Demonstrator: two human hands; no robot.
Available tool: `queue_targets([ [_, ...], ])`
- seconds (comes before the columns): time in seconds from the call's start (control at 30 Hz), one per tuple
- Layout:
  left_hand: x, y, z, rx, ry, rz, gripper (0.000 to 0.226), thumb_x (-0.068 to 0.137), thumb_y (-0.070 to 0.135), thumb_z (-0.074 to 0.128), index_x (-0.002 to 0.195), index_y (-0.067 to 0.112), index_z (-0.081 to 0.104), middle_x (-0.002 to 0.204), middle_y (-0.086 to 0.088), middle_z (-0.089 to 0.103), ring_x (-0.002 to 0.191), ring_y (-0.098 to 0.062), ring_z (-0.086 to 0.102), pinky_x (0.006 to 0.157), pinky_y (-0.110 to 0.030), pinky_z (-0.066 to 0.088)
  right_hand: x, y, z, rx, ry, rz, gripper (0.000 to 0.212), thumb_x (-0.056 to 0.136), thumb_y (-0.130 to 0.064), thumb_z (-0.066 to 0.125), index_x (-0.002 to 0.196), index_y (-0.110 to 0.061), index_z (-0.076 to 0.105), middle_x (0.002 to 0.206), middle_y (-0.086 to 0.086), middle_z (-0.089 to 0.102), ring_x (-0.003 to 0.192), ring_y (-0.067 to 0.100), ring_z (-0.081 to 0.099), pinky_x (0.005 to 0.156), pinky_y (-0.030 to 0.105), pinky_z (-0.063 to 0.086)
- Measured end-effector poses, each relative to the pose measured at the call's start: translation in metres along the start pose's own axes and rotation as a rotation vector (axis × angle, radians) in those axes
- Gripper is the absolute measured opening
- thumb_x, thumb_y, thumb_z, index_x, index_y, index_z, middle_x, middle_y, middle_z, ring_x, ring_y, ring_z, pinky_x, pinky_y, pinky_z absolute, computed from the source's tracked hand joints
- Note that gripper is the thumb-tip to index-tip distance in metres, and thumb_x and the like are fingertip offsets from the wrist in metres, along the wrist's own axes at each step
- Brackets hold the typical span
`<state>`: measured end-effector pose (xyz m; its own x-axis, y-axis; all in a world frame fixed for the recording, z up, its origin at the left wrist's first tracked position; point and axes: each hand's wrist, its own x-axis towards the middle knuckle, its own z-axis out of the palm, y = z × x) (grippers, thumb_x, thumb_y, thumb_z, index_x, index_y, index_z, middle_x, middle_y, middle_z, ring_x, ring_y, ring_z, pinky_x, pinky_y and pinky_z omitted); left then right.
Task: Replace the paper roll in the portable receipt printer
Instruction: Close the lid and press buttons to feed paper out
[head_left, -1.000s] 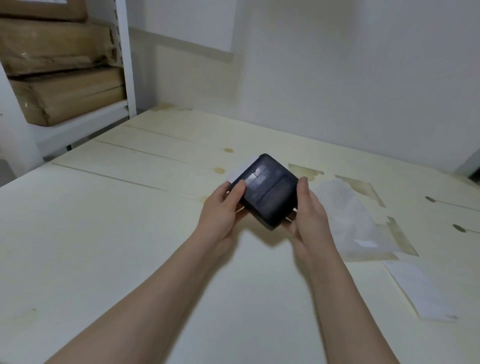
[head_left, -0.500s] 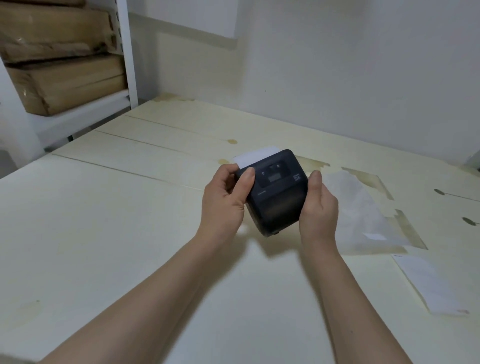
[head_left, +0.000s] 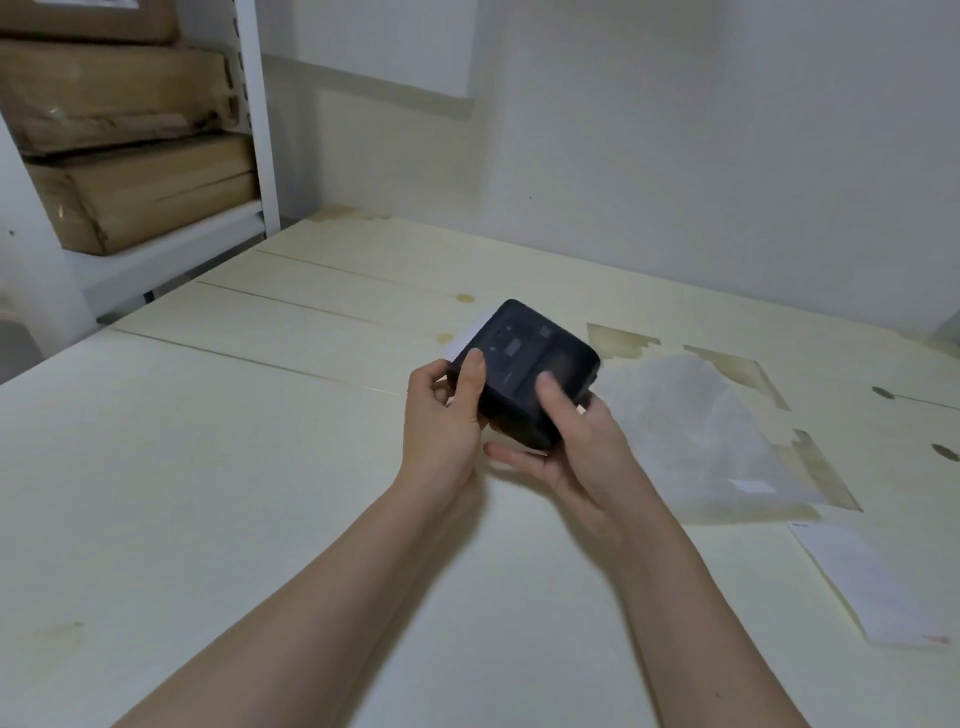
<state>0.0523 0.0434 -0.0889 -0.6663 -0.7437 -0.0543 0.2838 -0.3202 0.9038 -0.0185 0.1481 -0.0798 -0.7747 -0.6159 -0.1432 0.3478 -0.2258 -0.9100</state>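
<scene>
The black portable receipt printer (head_left: 524, 358) is held just above the pale wooden table (head_left: 218, 467), its button panel facing up. A white strip of paper (head_left: 470, 338) sticks out of its far left edge. My left hand (head_left: 447, 421) grips the printer's left side, thumb on top. On the right, my right hand (head_left: 576, 447) cups it from below, with the thumb pressed on the lid. The lid looks closed. The paper roll inside is hidden.
A clear plastic bag (head_left: 706, 436) lies flat on the table right of the printer. A loose white paper slip (head_left: 872, 582) lies near the right edge. Brown parcels (head_left: 130, 156) fill a white shelf at the far left. A white wall runs behind the table.
The printer has turned so its button panel faces up and tilted to the left. My right hand has shifted from the side to underneath it, thumb now on top.
</scene>
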Motion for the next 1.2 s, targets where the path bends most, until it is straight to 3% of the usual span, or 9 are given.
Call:
queue_targets([
  [0.13,0.009,0.013,-0.006,-0.089,-0.11,-0.124,0.056,0.087,0.04,0.069,0.122,-0.001,0.054,0.113,-0.021,0.071,0.097,-0.023,0.072,0.083,-0.035,0.06,0.002,-0.008,-0.004,0.041,0.114,-0.058,0.069,0.086,-0.027,0.069,0.141,-0.005,0.035,0.131,0.021,0.057,0.102,0.027,0.068,0.068,0.035,0.058],
  [0.23,0.015,0.026,-0.01,-0.147,-0.18,-0.223,0.039,0.09,0.054,0.056,0.104,0.019,0.055,0.103,-0.016,0.073,0.085,-0.025,0.074,0.089,-0.044,0.057,-0.001,-0.02,-0.013,0.031,0.2,-0.123,0.051,0.091,-0.029,0.062,0.134,-0.006,0.046,0.125,0.016,0.06,0.099,0.023,0.062,0.063,0.032,0.055],
  [0.3,0.02,0.029,-0.012,-0.102,-0.227,-0.255,0.047,0.087,0.058,0.057,0.119,0.023,0.051,0.111,-0.015,0.071,0.092,-0.029,0.073,0.09,-0.047,0.056,-0.004,-0.026,-0.02,-0.011,0.229,-0.158,0.046,0.091,-0.033,0.061,0.13,-0.011,0.05,0.121,0.01,0.062,0.102,0.022,0.061,0.067,0.031,0.054],
  [0.43,0.019,0.023,-0.014,0.077,-0.369,-0.217,0.058,0.086,0.045,0.066,0.139,0.029,0.046,0.123,-0.009,0.067,0.083,-0.02,0.071,0.078,-0.035,0.058,-0.008,-0.032,-0.023,-0.048,0.215,-0.191,0.037,0.091,-0.04,0.061,0.119,-0.015,0.062,0.114,0.005,0.071,0.107,0.023,0.067,0.085,0.039,0.057],
  [0.57,0.009,0.021,-0.014,0.282,-0.53,-0.136,0.052,0.084,0.026,0.074,0.134,0.029,0.057,0.097,0.0,0.072,0.06,-0.005,0.065,0.061,-0.017,0.051,-0.012,-0.034,-0.018,-0.065,0.232,-0.178,0.05,0.089,-0.055,0.055,0.113,-0.013,0.067,0.102,0.004,0.077,0.096,0.021,0.073,0.085,0.04,0.057],
  [0.77,-0.001,0.018,-0.007,0.209,-0.442,-0.109,0.053,0.093,0.019,0.064,0.142,0.025,0.046,0.101,-0.006,0.071,0.051,-0.003,0.063,0.055,-0.016,0.051,-0.011,-0.036,-0.019,0.001,0.209,-0.099,0.056,0.096,-0.048,0.048,0.133,-0.006,0.05,0.113,0.019,0.072,0.106,0.031,0.069,0.099,0.047,0.049],
  [0.93,-0.001,0.016,-0.008,0.322,-0.359,-0.053,0.065,0.087,0.02,0.07,0.144,0.034,0.042,0.107,-0.007,0.074,0.082,-0.012,0.074,0.063,-0.019,0.056,-0.012,-0.031,-0.013,-0.067,0.117,-0.128,0.038,0.101,-0.038,0.042,0.108,-0.009,0.066,0.109,0.019,0.073,0.102,0.029,0.07,0.09,0.04,0.054],
  [1.07,0.0,0.018,-0.007,0.304,-0.305,-0.035,0.059,0.089,0.016,0.068,0.141,0.032,0.047,0.097,-0.004,0.075,0.062,-0.003,0.068,0.051,-0.013,0.048,-0.012,-0.031,-0.014,-0.155,0.083,-0.168,0.033,0.102,-0.032,0.043,0.107,-0.012,0.068,0.11,0.015,0.074,0.098,0.021,0.072,0.081,0.03,0.055],
  [1.2,0.004,0.017,-0.008,0.24,-0.261,-0.051,0.057,0.089,0.013,0.067,0.141,0.028,0.049,0.087,0.001,0.076,0.063,-0.011,0.071,0.066,-0.026,0.061,-0.014,-0.03,-0.014,-0.25,0.022,-0.217,0.029,0.101,-0.021,0.046,0.112,-0.008,0.069,0.108,0.011,0.074,0.089,0.015,0.069,0.073,0.022,0.055],
])
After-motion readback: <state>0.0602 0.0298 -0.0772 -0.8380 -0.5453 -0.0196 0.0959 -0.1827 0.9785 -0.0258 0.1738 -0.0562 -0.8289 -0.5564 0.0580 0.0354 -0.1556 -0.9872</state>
